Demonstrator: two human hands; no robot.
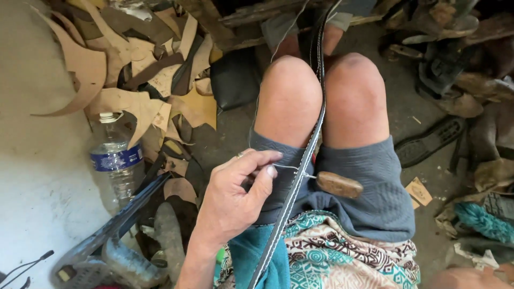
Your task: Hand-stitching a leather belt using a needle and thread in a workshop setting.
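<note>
Cramped workshop, gritty concrete floor (230, 139). Left of the strap: tan leather offcuts (139, 107) piling up, clear plastic bottle (115, 160) standing. Left hand (235, 198) pinching thread just beside the strap. Black stitched leather strap (310, 155) running between the knees. Right: wooden-handled awl (337, 184) poking through it. Right hand: cannot tell.

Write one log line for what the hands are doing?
left hand: pinching thread | strap: between knees | awl: stuck through strap | right hand: unseen

Leather scraps (134, 69), bottle (115, 160) on floor (235, 134)
</note>
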